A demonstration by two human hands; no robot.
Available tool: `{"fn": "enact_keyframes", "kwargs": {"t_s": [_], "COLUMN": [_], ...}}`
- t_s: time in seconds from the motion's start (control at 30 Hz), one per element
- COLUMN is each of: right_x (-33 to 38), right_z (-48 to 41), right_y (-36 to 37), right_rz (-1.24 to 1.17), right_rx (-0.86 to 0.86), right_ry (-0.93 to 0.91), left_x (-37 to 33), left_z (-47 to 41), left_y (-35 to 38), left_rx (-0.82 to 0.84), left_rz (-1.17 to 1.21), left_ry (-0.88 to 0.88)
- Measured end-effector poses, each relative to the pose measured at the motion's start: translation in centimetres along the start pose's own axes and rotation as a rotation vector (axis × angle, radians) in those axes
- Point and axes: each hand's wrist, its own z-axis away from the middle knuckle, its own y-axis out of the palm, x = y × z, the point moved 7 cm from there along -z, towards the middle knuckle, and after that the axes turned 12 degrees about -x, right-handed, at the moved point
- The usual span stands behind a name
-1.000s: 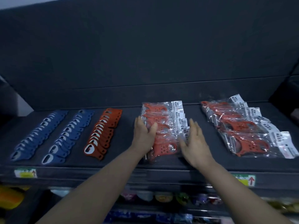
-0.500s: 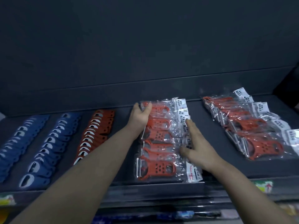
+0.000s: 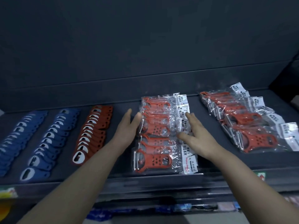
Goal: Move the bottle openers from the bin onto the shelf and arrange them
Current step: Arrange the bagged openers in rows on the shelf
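Note:
A row of red bottle openers in clear plastic bags (image 3: 159, 136) lies front to back in the middle of the dark shelf (image 3: 123, 162). My left hand (image 3: 129, 126) is flat against the row's left edge, fingers straight and apart. My right hand (image 3: 196, 135) rests on the white labels along the row's right side, fingers spread. Neither hand grips a bag. A second row of bagged red openers (image 3: 246, 120) lies further right.
On the left lie two rows of blue unbagged openers (image 3: 19, 136) (image 3: 50, 141) and one row of red unbagged openers (image 3: 92, 135), all overlapping. A dark back panel (image 3: 145, 46) closes the shelf. Coloured goods show on a lower shelf (image 3: 178, 209).
My left hand slid back from the far end of the middle row to its left side. My right hand opened wider on the labels. The view tilted closer to the shelf.

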Motion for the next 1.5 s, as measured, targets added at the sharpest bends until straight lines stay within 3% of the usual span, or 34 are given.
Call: {"fn": "enact_keyframes", "kwargs": {"t_s": [0.1, 0.2, 0.43, 0.57, 0.63, 0.73, 0.8, 0.87, 1.03, 1.17, 1.23, 1.33, 1.43, 1.5], "right_x": [-0.3, -0.2, -2.0, -2.1, -1.3, 1.7, 3.2, 3.5, 3.3, 3.0, 3.0, 3.1, 2.7, 2.7], "right_z": [1.3, 1.3, 0.8, 0.8, 0.9, 1.5, 2.2, 2.5, 3.1, 4.4, 4.2, 3.3, 2.9, 3.0], "right_y": [0.7, 0.4, -2.2, -2.7, -3.1, -3.6, -2.6, -1.2, -0.7, 0.0, -0.1, 0.0, 0.5, 0.3], "right_rz": [0.096, 0.143, 0.176, 0.136, 0.201, 0.326, 0.422, 0.522, 0.515, 0.525, 0.500, 0.522, 0.517, 0.445], "right_rx": [0.008, -0.006, -0.007, -0.050, -0.150, -0.325, -0.281, -0.181, -0.230, -0.411, -0.470, -0.459, -0.405, -0.380], "right_ry": [-0.031, -0.045, -0.030, -0.027, -0.098, -0.353, -0.486, -0.532, -0.553, -0.635, -0.637, -0.625, -0.596, -0.587], "left_x": [-0.7, -1.3, -1.0, -1.5, -2.4, -4.4, -5.1, -6.0, -6.4, -6.2, -6.3, -5.7, -3.5, -2.5], "left_z": [3.3, 3.8, 3.8, 1.1, -0.3, 0.1, 1.3, 2.1, 1.3, 1.8, 1.8, 0.4, 0.1, 1.0], "left_y": [0.9, 2.6, 5.7, 3.4, 1.8, 2.8, 4.4, 5.5, 5.1, 5.6, 5.3, 2.8, 2.6, 3.2], "left_rx": [0.085, 0.035, 0.053, -0.172, -0.238, -0.056, 0.090, 0.124, -0.066, -0.069, -0.070, -0.210, -0.072, -0.015], "left_rz": [0.038, -0.012, 0.045, 0.049, -0.059, -0.341, -0.501, -0.630, -0.678, -0.690, -0.584, -0.301, -0.131, -0.106], "left_ry": [0.120, 0.211, 0.103, 0.022, 0.166, 0.520, 0.693, 0.806, 0.637, 0.621, 0.617, 0.420, 0.164, 0.122]}}
